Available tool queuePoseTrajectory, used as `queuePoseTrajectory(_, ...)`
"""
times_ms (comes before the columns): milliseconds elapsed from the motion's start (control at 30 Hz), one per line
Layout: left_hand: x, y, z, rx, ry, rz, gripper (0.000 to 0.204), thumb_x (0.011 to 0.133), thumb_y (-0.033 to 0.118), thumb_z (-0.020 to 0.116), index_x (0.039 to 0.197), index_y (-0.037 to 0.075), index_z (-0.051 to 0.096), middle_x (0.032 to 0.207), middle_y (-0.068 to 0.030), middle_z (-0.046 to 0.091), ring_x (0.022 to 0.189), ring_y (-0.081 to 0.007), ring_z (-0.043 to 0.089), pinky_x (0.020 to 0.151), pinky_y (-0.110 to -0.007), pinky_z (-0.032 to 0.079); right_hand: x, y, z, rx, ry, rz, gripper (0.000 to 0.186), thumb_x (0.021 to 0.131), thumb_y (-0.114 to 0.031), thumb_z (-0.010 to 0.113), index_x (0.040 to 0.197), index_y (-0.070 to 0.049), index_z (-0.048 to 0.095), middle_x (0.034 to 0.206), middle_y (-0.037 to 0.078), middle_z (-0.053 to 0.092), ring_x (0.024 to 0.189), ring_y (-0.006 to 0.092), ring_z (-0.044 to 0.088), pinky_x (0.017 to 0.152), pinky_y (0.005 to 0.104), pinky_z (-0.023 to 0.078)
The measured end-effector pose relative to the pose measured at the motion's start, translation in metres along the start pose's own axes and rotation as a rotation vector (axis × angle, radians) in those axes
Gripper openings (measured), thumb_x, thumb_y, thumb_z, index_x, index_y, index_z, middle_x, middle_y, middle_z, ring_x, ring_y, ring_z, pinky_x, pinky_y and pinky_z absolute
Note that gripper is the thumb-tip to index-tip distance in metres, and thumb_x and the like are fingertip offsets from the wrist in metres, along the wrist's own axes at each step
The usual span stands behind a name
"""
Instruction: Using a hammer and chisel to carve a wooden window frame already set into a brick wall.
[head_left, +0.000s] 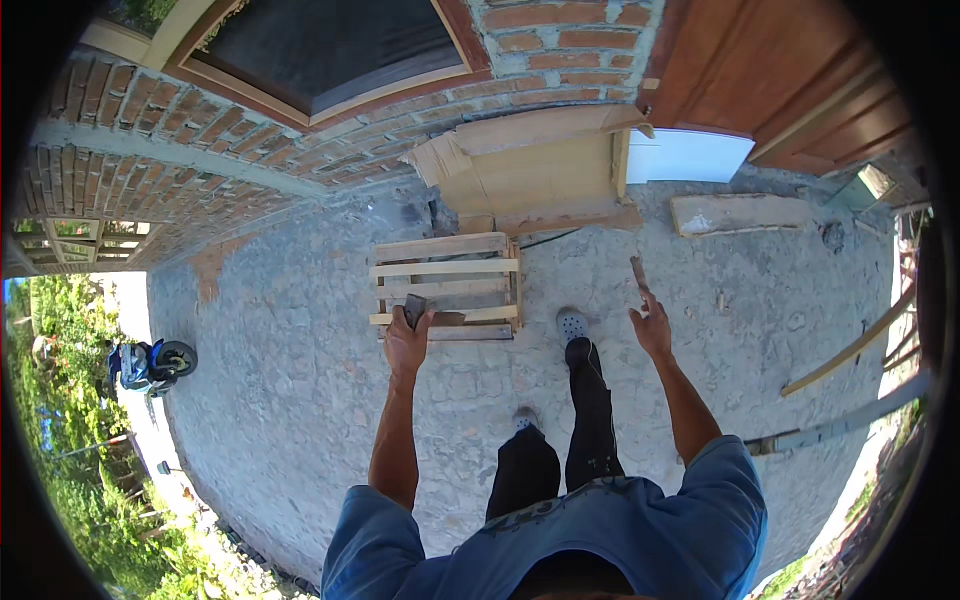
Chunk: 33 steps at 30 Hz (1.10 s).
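Left hand [405, 345] closed around a small dark block [415, 305], fingers curled about its sides; what the block was could not be made out. The hand stood over the near left part of a slatted wooden frame [440, 268], whose pale slats ran crosswise just beyond and to the right of it; whether hand or block touched the wood, could not tell. Right hand [654, 328] was well apart, to the right of the frame, gripping the near end of a short brown stick-like piece [638, 270] that pointed away from the fingers, its exact kind unclear. Between the two hands, nearer the right, a grey perforated clog [572, 322] showed on one foot; its fellow [526, 418] sat nearer the body. Rough grey concrete floor [470, 400] lay under both hands. Beyond the left hand, past the frame, an open cardboard box [545, 175] stood near the brick wall [580, 55]; beyond the right hand, a white panel [690, 156] leaned below a reddish-brown door [780, 70], and a pale board [740, 214] lay on the floor nearer the hand. Far left of the left hand, a blue motorbike [140, 367] stood by greenery [60, 385].
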<state>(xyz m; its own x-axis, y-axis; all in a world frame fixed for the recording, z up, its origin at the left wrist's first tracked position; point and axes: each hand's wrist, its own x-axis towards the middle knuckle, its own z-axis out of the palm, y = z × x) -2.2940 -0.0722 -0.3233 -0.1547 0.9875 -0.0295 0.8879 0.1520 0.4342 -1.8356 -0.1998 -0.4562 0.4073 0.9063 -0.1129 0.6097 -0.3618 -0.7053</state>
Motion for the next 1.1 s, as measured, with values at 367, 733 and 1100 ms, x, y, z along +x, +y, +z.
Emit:
queuePoseTrajectory(367, -0.358, 0.194, -0.026, -0.510, -1.084, 0.010, 0.040, 0.083, 0.034, 0.076, 0.084, -0.001, 0.056, 0.065, -0.0060, 0.061, 0.045, -0.0135, 0.056, 0.039, -0.029, 0.044, -0.390, -0.099, -0.164, -0.172, -0.140, 0.002, 0.061, 0.072, -0.053, 0.074, 0.105, -0.002, 0.067, 0.108, 0.019, 0.059, 0.104, 0.0381, 0.057, 0.091, 0.0466, 0.048)
queuePoseTrajectory(733, -0.763, 0.379, 0.063, -0.316, -1.809, 0.027, 0.047, 0.096, 0.047, 0.056, 0.102, 0.002, 0.067, 0.082, -0.0069, 0.067, 0.065, -0.0139, 0.065, 0.062, -0.029, 0.056, -0.734, 0.121, -0.392, 0.447, 0.163, 0.664, 0.031, 0.071, -0.031, 0.066, 0.077, -0.001, 0.064, 0.070, 0.014, 0.063, 0.071, 0.0248, 0.062, 0.068, 0.0398, 0.048)
queuePoseTrajectory(1100, -0.946, 0.619, 0.077, -0.428, -0.703, 1.792, 0.036, 0.085, 0.024, 0.070, 0.107, -0.001, 0.058, 0.106, -0.0179, 0.060, 0.101, -0.0320, 0.060, 0.086, -0.041, 0.048, -0.769, 0.245, -0.653, 0.997, 0.389, 0.701, 0.033, 0.075, -0.034, 0.065, 0.082, -0.002, 0.068, 0.073, 0.005, 0.062, 0.068, 0.0139, 0.058, 0.064, 0.0293, 0.045)
